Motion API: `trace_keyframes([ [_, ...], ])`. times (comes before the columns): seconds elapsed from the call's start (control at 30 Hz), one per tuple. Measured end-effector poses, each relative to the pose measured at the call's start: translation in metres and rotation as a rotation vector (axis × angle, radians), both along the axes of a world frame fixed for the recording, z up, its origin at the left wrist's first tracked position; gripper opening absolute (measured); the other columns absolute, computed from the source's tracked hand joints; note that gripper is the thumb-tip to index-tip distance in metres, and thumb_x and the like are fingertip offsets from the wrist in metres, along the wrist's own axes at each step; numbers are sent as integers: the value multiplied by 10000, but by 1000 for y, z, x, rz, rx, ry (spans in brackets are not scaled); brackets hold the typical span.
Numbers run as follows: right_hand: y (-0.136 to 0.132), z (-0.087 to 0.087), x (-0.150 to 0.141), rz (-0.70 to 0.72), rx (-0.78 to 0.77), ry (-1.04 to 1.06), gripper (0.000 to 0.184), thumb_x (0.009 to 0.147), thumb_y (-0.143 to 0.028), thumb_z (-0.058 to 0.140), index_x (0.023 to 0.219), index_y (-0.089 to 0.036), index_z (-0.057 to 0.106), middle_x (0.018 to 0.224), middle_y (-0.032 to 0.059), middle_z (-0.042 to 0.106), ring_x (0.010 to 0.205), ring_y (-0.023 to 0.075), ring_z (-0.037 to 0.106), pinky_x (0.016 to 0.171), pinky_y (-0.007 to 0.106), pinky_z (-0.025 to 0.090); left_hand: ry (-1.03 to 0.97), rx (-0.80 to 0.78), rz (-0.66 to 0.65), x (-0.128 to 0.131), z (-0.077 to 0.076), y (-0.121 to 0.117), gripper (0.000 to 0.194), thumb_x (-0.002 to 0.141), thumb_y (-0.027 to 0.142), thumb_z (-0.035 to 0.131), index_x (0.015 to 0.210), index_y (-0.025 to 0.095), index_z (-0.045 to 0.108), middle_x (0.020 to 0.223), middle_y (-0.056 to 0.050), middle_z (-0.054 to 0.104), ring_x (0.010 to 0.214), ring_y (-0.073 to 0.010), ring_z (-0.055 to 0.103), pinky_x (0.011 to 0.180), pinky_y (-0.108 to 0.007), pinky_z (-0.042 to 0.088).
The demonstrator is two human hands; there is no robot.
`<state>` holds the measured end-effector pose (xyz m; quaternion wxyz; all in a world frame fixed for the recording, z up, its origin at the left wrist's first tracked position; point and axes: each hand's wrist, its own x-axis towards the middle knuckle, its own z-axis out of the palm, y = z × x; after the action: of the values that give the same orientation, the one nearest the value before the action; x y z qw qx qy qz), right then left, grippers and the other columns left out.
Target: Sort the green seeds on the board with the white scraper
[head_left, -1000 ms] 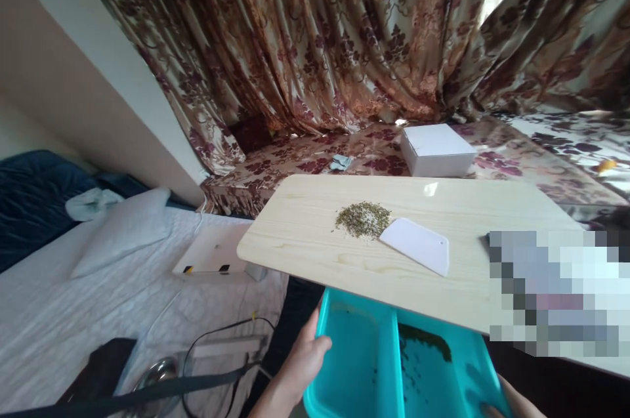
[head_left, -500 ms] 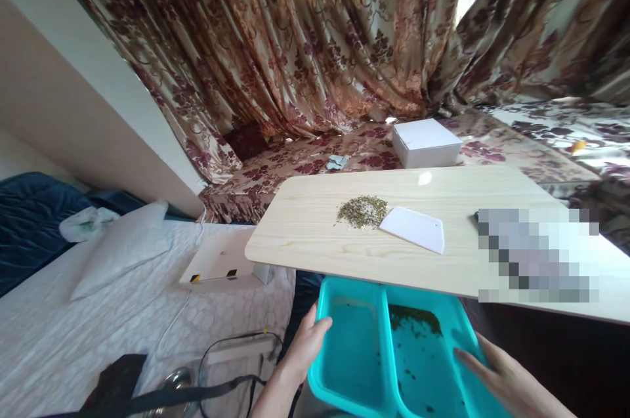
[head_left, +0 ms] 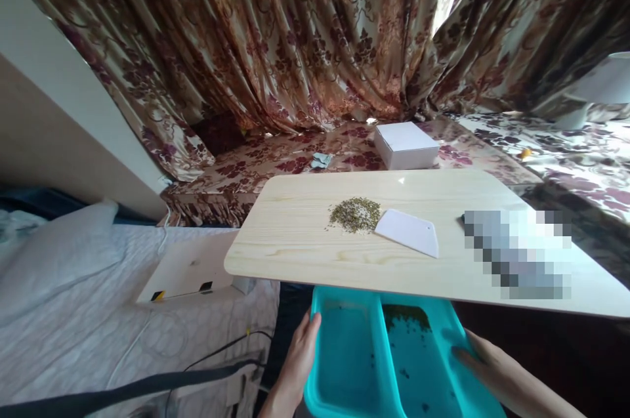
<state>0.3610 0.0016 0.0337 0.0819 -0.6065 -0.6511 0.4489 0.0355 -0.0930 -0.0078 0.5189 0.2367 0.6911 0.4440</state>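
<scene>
My left hand point(head_left: 298, 355) is closed on the left rim of a turquoise divided tray point(head_left: 388, 359), thumb over the edge. My right hand point(head_left: 482, 362) grips the right side of that tray, with the thumb inside. The tray sits just below the table's near edge and its bottom is cut off by the frame. Small green bits point(head_left: 408, 317) are banked along the far end of the middle compartment, with a few dark ones scattered nearer. On the table, a heap of mixed green and whitish grains point(head_left: 355, 214) touches or nearly touches a white plastic scraper point(head_left: 407, 232).
The pale wood table point(head_left: 295, 241) lies ahead. A blurred-out flat object point(head_left: 516, 254) rests on its right part. Behind stand a white box point(head_left: 406, 146) and a small pale cloth point(head_left: 321, 160) on a floral-covered ledge. At left is a bed point(head_left: 73, 313) with a white board point(head_left: 189, 267).
My view has turned slightly right. The right hand has come more fully into view on the tray's right side. Both hands keep their hold; the grains and scraper stay put on the table.
</scene>
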Motion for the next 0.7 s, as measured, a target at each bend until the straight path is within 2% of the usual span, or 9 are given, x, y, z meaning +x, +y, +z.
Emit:
trace_keyframes([
  [0.13,8,4,-2,31,-35,50,499,724,-524,505,1024,-202,741,1028,75,758,942,325,706,832,368,557,68,9,21,-3,10,1,514,871,509,520,1297,223,549,1439,-45,460,1379,-241,337,1137,-378,304],
  [0.3,15,1,3,19,37,19,480,706,-538,492,931,-205,753,989,92,765,916,345,707,786,370,569,151,43,-7,-1,16,3,593,835,531,555,1321,194,518,1432,-77,468,1371,-257,350,1130,-383,313],
  [0.4,16,-3,9,21,90,-58,446,690,-516,503,897,-207,750,946,92,773,883,349,714,742,364,573,156,56,-45,5,13,3,603,829,536,549,1326,195,518,1447,-79,446,1371,-265,350,1117,-377,335],
  [0.5,14,-5,9,19,109,-78,398,697,-503,502,851,-225,740,909,80,779,840,332,723,711,346,575,138,54,-34,6,6,3,623,836,524,532,1352,177,492,1467,-84,414,1389,-258,314,1142,-375,287],
  [0.6,14,-10,10,26,122,-77,439,710,-514,473,880,-207,738,926,95,776,853,332,722,725,348,575,128,46,-25,5,-1,4,640,840,531,511,1365,165,474,1471,-89,407,1393,-253,306,1154,-380,260],
  [0.7,15,-19,15,47,137,-83,500,718,-523,468,957,-177,737,975,108,767,878,335,720,745,351,576,115,65,-40,5,-3,6,644,834,561,497,1340,162,501,1459,-93,426,1374,-245,347,1137,-354,293],
])
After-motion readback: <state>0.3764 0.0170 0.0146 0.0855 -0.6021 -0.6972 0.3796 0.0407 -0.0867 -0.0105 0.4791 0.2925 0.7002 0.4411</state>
